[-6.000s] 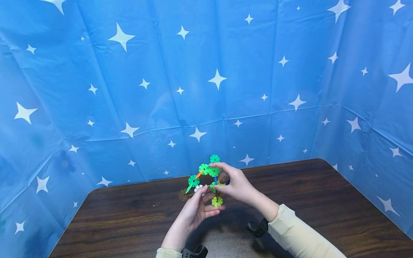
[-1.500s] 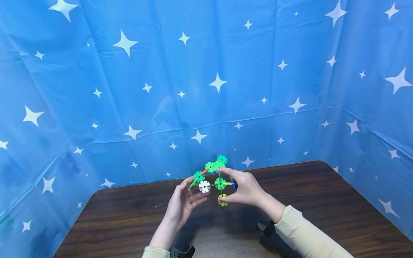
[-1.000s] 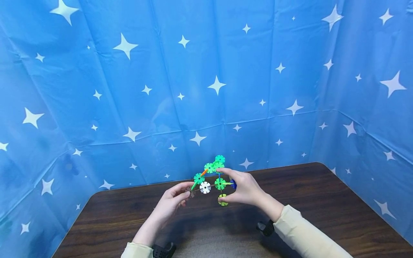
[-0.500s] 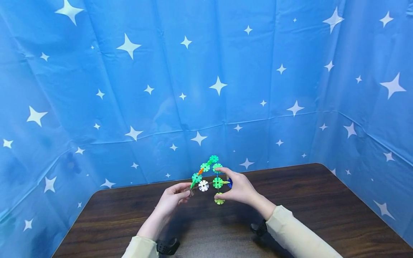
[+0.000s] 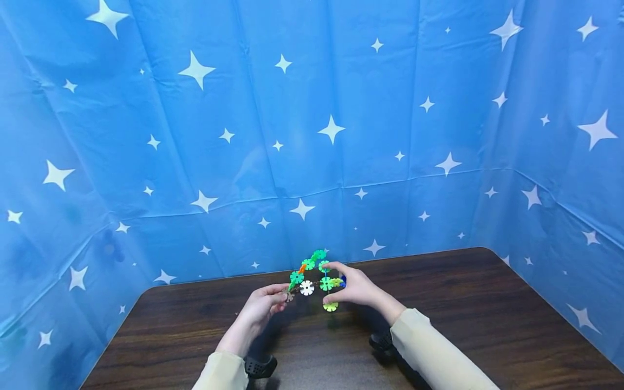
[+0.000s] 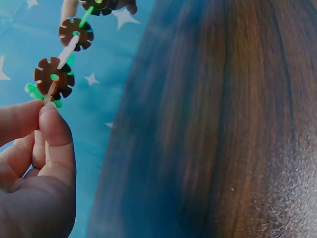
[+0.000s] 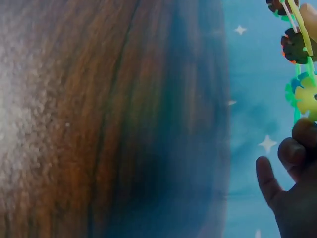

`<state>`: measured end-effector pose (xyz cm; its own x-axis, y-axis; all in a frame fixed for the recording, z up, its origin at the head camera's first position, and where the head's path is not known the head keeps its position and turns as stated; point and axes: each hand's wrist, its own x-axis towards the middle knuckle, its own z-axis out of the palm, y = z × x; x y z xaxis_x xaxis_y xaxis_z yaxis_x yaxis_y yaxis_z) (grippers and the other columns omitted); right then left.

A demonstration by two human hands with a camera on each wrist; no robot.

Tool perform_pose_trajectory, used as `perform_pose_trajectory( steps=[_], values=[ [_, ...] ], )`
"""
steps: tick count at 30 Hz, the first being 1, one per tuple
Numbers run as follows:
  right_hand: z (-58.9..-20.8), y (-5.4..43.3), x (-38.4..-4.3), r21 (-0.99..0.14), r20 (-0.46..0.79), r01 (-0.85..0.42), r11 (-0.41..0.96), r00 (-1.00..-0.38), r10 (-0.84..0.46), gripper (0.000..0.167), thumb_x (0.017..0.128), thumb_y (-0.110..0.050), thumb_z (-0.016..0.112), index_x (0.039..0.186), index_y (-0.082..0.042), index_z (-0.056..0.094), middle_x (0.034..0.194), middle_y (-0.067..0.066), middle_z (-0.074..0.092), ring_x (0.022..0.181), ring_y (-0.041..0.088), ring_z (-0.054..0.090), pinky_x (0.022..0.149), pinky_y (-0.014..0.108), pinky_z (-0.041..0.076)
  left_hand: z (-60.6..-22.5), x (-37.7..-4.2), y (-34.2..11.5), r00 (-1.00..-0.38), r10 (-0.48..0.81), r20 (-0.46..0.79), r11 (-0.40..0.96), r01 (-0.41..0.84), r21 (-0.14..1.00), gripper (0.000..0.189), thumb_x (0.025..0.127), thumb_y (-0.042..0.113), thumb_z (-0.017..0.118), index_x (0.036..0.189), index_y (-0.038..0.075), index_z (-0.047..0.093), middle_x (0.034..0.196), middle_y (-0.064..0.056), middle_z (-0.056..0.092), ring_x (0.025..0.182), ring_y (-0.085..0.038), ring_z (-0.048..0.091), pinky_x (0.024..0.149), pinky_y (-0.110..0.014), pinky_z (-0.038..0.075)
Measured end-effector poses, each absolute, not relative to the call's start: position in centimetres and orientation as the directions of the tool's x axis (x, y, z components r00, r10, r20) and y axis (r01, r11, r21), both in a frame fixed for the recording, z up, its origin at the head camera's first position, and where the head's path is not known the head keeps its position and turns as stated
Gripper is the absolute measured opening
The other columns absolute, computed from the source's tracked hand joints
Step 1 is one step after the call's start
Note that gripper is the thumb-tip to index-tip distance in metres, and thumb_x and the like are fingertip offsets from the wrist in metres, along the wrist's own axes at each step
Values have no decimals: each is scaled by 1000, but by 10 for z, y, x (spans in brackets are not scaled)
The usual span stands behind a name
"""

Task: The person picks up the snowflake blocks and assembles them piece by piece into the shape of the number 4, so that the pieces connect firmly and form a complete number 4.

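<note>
A model of interlocking notched plastic discs is held up between both hands in the head view. My left hand (image 5: 255, 311) pinches a brown notched disc (image 6: 49, 92) at the model's left end between thumb and index finger. From there, a white disc (image 5: 307, 288) and a green disc (image 5: 325, 284) run to the right. A bent chain with an orange disc (image 5: 303, 268) rises above them. My right hand (image 5: 358, 290) grips the right side, its index finger at an upper green disc and its thumb at the lower yellow disc (image 5: 330, 307). A blue disc is partly hidden by that hand.
A dark wood-grain table (image 5: 195, 336) lies under the hands. Behind it hangs a blue curtain (image 5: 292, 108) with white stars. A black wrist strap (image 5: 260, 368) shows below the left sleeve.
My left hand has gone from beneath the model's middle to pinching the brown disc at its left end. My right hand has spread to span green and yellow discs. Lately the model has sunk slightly.
</note>
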<state>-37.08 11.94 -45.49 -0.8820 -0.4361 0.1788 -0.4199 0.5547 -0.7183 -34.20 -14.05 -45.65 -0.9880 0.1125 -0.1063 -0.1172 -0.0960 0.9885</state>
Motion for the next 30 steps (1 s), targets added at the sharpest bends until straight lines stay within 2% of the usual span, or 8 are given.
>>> perform_pose_trajectory(
  steps=[3,7,13,21,25,30],
  values=[
    [-462,120,-375,-737,135,-403,542,-874,-466,79,76,-44,81,143,-21,46,143,8,47,127,35,46,94,53,43,-463,-345,-141,-984,117,-134,-72,-143,987,34,88,-11,54,122,-15,57,83,-7,62,63,-9,55,57,-18,47],
    [-470,121,-378,-741,87,-392,546,-861,-501,74,80,-37,79,143,-16,47,146,10,44,133,35,40,99,55,39,-470,-347,-140,-977,121,-176,-31,-181,983,33,89,-12,53,122,-16,56,83,-8,62,62,-9,55,57,-19,48],
    [-479,119,-383,-739,25,-354,574,-865,-502,73,81,-41,77,142,-16,47,146,12,43,133,34,40,100,56,37,-476,-348,-140,-971,120,-205,-3,-207,978,33,90,-12,52,122,-16,55,83,-9,59,60,-10,53,56,-19,47],
    [-485,115,-383,-696,-5,-365,618,-859,-513,74,80,-46,75,142,-18,48,145,10,45,132,34,40,103,69,15,-482,-351,-143,-963,121,-243,43,-239,970,34,90,-12,51,124,-18,53,88,-12,59,61,-11,53,57,-20,47],
    [-485,114,-383,-684,-16,-363,633,-860,-511,77,79,-49,75,143,-18,47,145,9,46,131,31,42,103,65,17,-483,-351,-144,-960,116,-253,57,-248,967,35,90,-12,51,124,-18,53,86,-12,59,60,-12,52,57,-20,48],
    [-485,113,-384,-658,-9,-383,648,-857,-515,78,79,-48,76,144,-17,46,142,9,49,127,30,47,96,60,25,-483,-351,-144,-955,109,-277,78,-269,960,35,90,-11,52,124,-17,53,86,-11,59,60,-12,53,57,-20,48]
  ],
)
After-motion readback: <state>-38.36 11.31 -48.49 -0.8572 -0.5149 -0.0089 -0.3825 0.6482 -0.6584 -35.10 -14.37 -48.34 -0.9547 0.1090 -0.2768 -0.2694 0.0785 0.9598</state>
